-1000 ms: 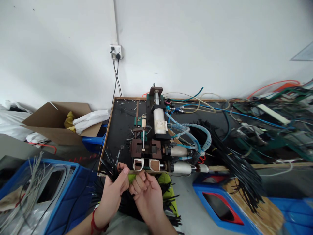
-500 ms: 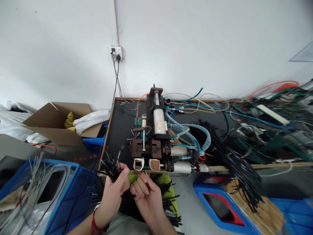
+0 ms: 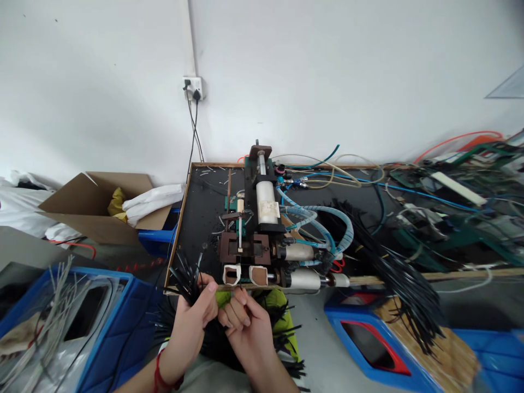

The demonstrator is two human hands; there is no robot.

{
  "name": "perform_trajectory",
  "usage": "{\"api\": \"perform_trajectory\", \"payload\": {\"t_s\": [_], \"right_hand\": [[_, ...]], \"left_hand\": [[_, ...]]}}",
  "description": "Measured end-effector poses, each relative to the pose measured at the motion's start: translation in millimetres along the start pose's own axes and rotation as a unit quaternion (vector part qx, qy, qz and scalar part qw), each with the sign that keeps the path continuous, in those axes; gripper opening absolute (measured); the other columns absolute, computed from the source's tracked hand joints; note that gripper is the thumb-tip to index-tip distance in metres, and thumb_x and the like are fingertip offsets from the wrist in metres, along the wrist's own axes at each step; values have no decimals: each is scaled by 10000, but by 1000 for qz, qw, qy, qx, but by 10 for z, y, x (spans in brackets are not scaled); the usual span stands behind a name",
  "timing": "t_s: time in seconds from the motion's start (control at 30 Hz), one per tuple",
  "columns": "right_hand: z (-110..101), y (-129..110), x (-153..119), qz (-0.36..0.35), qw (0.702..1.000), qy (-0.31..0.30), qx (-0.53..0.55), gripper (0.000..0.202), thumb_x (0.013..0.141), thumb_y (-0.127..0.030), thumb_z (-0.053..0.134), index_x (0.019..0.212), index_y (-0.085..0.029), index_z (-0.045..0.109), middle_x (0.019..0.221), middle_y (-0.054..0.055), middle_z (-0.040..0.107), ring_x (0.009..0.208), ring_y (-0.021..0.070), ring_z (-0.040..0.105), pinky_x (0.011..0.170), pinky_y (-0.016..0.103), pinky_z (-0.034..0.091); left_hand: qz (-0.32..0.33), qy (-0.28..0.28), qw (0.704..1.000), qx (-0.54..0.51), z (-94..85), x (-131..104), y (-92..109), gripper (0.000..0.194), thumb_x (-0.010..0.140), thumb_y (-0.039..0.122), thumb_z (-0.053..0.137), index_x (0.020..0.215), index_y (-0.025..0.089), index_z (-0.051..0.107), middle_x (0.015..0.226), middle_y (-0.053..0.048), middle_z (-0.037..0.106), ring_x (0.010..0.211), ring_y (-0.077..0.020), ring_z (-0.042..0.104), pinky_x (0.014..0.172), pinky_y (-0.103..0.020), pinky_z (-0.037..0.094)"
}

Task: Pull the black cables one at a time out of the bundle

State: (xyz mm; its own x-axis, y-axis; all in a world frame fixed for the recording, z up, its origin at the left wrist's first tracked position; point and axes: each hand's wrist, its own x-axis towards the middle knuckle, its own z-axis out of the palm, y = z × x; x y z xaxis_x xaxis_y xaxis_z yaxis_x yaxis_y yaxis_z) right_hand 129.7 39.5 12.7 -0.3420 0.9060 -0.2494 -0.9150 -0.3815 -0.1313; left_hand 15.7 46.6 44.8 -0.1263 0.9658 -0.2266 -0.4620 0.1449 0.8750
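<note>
A bundle of black wires (image 3: 186, 279) is held in the left grip (image 3: 194, 311), whose fingers are closed around it; the wire ends are fanned out ahead and to the left of that grip, over the near edge of the surface (image 3: 196, 210). Just beside it, a thin black wire (image 3: 240, 285) is seemingly pinched between thumb and forefinger by the right grip (image 3: 245, 322), the other fingers being curled in; its tip is pointed ahead, near two white-edged blocks (image 3: 258, 277) of a machine (image 3: 268, 210), and the rest is hidden by the hand. More black wires (image 3: 216, 344) are gathered beneath both grips, over a yellow-green cloth (image 3: 290, 335). Well to the right of the right grip, another black bundle (image 3: 403, 289) is draped over the surface's edge. To the left of the left grip, a blue bin (image 3: 130, 279) is seen, with pale strands (image 3: 57, 305) laid in it.
</note>
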Motion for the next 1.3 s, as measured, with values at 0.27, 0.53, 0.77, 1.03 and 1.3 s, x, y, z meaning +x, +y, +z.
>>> {"api": "perform_trajectory", "payload": {"t_s": [0.27, 0.53, 0.77, 1.03, 1.3], "right_hand": [[-8, -7, 0, -5, 1000, 5, 7, 245, 881, -244, 753, 681, -150, 645, 430, -119, 334, 469, 89, 78, 530, 249, 283], [-24, 25, 6, -12, 1000, 9, -3, 236, 893, -252, 746, 701, -158, 645, 443, -121, 322, 476, 93, 76, 532, 244, 284], [-5, 43, 5, -22, 999, 19, -41, 260, 882, -295, 765, 700, -177, 621, 439, -130, 297, 474, 93, 83, 529, 236, 282], [-120, 74, -16, -193, 908, 82, -363, 404, 957, -537, 644, 726, -208, 603, 404, -85, 457, 396, 96, 333, 494, 249, 299], [-31, 30, -284, -275, 704, 60, -652, 414, 1037, -482, 485, 788, -206, 667, 543, 6, 684, 501, 162, 620, 568, 266, 459]], "left_hand": [[3, -4, 1000, -8, 6, 14, -25, 288, 894, 415, 762, 828, 181, 606, 484, 124, 321, 422, -49, 216, 422, -197, 194], [-2, 6, 1000, -9, -35, -4, -62, 279, 888, 417, 765, 903, 188, 607, 503, 121, 343, 437, -58, 244, 431, -201, 218], [14, 4, 995, -98, -37, 10, -80, 278, 877, 427, 729, 973, 193, 615, 519, 103, 403, 441, -81, 258, 428, -227, 232], [41, 51, 998, -18, -81, -36, -171, 269, 914, 405, 734, 874, 213, 550, 581, 77, 452, 538, -106, 371, 532, -253, 330], [48, 7, 999, 9, -111, -86, -186, 282, 952, 429, 693, 854, 196, 569, 593, 64, 471, 538, -95, 369, 517, -238, 303]]}}
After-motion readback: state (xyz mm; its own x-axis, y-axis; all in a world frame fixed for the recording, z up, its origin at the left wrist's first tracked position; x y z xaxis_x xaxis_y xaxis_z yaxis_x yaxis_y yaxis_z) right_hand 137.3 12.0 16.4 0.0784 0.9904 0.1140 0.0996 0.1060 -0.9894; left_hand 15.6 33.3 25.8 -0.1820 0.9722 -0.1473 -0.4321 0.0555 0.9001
